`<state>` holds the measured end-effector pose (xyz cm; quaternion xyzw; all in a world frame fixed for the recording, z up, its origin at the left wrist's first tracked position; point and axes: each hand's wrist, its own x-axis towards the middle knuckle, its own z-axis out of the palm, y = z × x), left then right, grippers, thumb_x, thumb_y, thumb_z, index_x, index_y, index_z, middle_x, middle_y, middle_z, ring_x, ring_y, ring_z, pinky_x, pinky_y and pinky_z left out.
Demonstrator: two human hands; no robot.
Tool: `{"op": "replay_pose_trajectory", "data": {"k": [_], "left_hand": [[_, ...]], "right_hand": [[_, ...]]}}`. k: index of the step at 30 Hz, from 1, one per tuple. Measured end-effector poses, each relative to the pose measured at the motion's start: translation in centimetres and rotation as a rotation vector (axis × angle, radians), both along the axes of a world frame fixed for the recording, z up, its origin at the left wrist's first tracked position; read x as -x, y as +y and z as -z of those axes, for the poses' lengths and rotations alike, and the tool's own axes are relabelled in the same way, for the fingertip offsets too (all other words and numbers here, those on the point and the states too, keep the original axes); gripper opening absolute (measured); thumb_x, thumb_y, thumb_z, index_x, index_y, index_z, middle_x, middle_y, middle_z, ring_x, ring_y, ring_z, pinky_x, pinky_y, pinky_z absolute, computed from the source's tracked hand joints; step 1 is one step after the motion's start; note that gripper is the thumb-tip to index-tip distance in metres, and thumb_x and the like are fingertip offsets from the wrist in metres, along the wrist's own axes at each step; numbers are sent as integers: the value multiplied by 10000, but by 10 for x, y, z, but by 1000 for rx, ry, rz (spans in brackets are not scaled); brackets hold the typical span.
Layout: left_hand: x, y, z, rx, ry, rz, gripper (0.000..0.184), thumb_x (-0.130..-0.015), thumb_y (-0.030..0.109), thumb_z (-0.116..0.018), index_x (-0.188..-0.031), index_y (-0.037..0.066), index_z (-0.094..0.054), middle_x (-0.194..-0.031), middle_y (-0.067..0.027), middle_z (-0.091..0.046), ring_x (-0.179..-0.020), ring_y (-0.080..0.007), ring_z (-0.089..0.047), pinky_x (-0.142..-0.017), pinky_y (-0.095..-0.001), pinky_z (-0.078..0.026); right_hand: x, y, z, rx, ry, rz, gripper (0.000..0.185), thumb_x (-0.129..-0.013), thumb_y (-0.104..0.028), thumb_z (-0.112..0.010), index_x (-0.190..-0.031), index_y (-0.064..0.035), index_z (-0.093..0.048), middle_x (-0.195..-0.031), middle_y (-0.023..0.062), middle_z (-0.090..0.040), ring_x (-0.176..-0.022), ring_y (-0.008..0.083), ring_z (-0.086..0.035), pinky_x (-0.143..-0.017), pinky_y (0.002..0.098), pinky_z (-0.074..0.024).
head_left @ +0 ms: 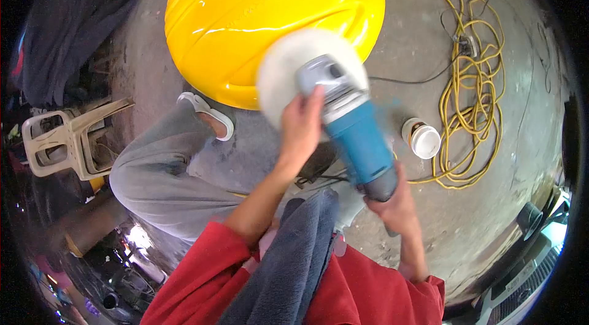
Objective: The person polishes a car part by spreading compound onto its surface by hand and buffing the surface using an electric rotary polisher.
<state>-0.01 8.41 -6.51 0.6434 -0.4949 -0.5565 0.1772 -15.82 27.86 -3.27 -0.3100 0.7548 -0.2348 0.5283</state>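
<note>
A blue angle polisher (362,141) with a grey metal head slants across the middle of the head view. Its round white pad (277,73) is blurred and overlaps the lower right of a large, glossy yellow moulded shell (245,24). Beside the metal head, my left hand (300,128) is closed on the front of the tool. Around the dark rear end, my right hand (399,202) wraps its fingers over the handle. Contact between pad and shell looks likely, but the exact edge is smeared.
A tangled yellow extension cord (457,122) lies at right on the concrete floor (405,49). Near it stands a small tub with a white lid (424,142). A beige plastic chair (73,141) is at left. A dark towel (288,257) hangs down my front.
</note>
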Motion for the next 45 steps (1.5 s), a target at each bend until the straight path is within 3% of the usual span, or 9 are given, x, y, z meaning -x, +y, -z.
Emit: {"op": "replay_pose_trajectory", "data": {"k": [3,8,10,12,14,16,18,33,45], "left_hand": [[-102,40,44,1016,-564,313,459,-1031,348,-433,-1084,-57,-642,-926,-149,-668,-886,-187,-640,-878,-317,-488],[-142,39,20,7,295,-383,516,-1052,328,-355,-1342,-84,-470,-1322,-170,-567,-1220,-261,-552,-1065,-366,-400],[-143,42,44,23,278,-389,512,-1054,337,-337,-1352,-57,-472,-1312,-174,-575,-1223,-255,-557,-1069,-356,-399],[-128,39,81,863,-402,263,510,-1045,373,-387,-1164,-71,-608,-982,-162,-670,-929,-202,-637,-875,-331,-489],[-46,7,5,-8,90,-123,522,-1011,438,-468,-1062,-55,-633,-812,-101,-636,-749,-173,-603,-704,-335,-488],[-9,-7,5,-94,247,-59,537,-976,482,-531,-980,-46,-632,-716,-39,-575,-634,-131,-528,-580,-305,-431],[11,-5,10,-119,326,-70,532,-980,482,-524,-982,-39,-632,-724,-33,-577,-641,-116,-528,-576,-282,-426],[-79,2,-16,-38,255,-356,556,-1019,476,-432,-1002,-37,-645,-729,0,-556,-612,-82,-464,-549,-242,-377],[-159,42,59,80,212,-445,528,-1015,410,-453,-1309,-23,-522,-1251,-142,-612,-1136,-228,-600,-1015,-359,-439]], "right_hand": [[-45,-7,3,-15,-33,-145,930,-644,-101,-785,-1429,-59,-286,-1053,301,-636,-1018,460,-623,-870,485,-503],[-85,-20,9,-59,-76,-296,961,-638,-85,-771,-1440,-132,-244,-877,278,-672,-868,513,-634,-746,564,-514],[-76,-29,-8,-129,-29,-292,937,-648,-71,-760,-1439,-121,-260,-929,292,-665,-907,503,-634,-772,544,-518],[-57,-20,-11,-36,59,-246,928,-654,-65,-758,-1439,-110,-266,-975,294,-657,-935,489,-637,-794,520,-520],[-30,-16,-15,45,147,-129,910,-663,-61,-758,-1437,-81,-281,-1068,293,-634,-1002,458,-635,-845,470,-512],[-13,-17,-24,23,177,-74,901,-666,-62,-761,-1434,-63,-290,-1114,291,-618,-1041,441,-630,-875,446,-502],[-1,-19,-34,-3,172,62,857,-652,-33,-774,-1389,-30,-337,-1116,182,-600,-1033,279,-602,-901,378,-475],[-65,-50,-48,96,269,-267,832,-709,-120,-751,-1397,-74,-286,-914,281,-666,-885,496,-640,-744,527,-518],[-101,-63,-52,-44,210,-407,850,-704,-128,-731,-1413,-87,-263,-862,278,-660,-814,470,-655,-699,520,-520]]}}
